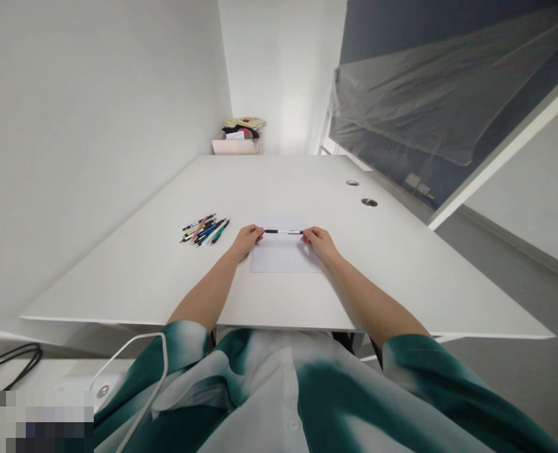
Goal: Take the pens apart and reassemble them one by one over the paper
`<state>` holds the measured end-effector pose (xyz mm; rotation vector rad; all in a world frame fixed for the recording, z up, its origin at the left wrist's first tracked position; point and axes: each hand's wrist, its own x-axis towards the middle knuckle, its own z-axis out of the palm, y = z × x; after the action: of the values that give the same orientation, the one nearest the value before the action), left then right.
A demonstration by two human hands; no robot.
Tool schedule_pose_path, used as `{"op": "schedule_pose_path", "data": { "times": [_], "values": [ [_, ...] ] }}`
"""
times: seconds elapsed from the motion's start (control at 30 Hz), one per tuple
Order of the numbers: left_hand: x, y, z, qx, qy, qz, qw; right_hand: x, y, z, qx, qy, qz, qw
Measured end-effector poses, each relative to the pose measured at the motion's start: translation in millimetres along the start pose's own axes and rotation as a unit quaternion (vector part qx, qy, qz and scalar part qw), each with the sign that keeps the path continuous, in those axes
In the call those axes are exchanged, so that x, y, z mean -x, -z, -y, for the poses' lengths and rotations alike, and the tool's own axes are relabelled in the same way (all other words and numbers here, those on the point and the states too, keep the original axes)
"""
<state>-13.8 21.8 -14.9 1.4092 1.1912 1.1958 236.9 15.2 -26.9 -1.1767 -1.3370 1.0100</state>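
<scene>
Item: slim black-and-white pen [283, 231], light and stiff, pinched at opposite ends by the left hand [246, 241] and right hand [317, 243]; positioned over a paper sheet [279, 259], toward the front edge of the white desk [392, 277].

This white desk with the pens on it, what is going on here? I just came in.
A person holds a black-and-white pen level between the left hand and the right hand, one hand pinching each end. The pen is above a sheet of white paper on a white desk. A loose group of pens and pencils lies on the desk, left of the sheet. No other person is in view.
</scene>
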Motion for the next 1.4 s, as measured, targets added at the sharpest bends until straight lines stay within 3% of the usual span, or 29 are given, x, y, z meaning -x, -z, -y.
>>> {"op": "schedule_pose_path", "data": {
  "times": [1.4],
  "values": [
    [3.7,-2.4,-2.8,-0.022,0.003,0.0,1.0,1.1,-1.2,0.6,0.02,0.009,-0.006,1.0]
  ]
}}
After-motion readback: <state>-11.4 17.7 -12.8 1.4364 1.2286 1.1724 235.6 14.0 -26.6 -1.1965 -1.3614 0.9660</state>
